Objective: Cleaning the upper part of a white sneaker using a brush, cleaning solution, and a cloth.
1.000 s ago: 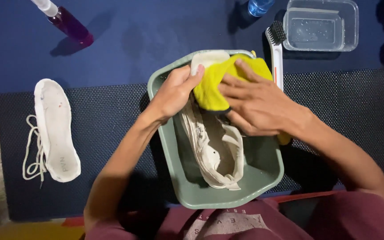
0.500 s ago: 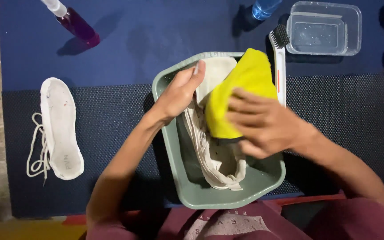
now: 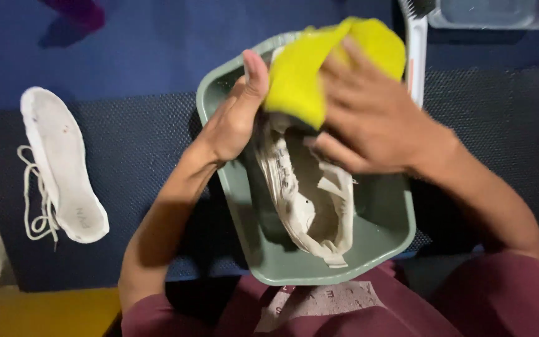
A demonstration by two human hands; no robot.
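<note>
A dirty white shoe (image 3: 310, 203) lies in a grey-green plastic tub (image 3: 269, 259) in front of me, toe pointing away. My left hand (image 3: 232, 118) grips the shoe's left side near the toe, thumb up. Pressed against the shoe's toe under my right hand (image 3: 369, 112) is a yellow cloth (image 3: 301, 75), and the cloth hides the toe itself.
A white insole (image 3: 63, 165) with a loose white lace (image 3: 35, 206) lies on the dark textured mat at the left. Beside the tub's far right corner rests a white-handled brush (image 3: 416, 56). A clear plastic container (image 3: 494, 15) and a purple bottle (image 3: 76, 12) stand at the top edge.
My right hand has moved the yellow cloth up over the toe of the shoe. The view has shifted closer, so the items at the back sit nearer the top edge.
</note>
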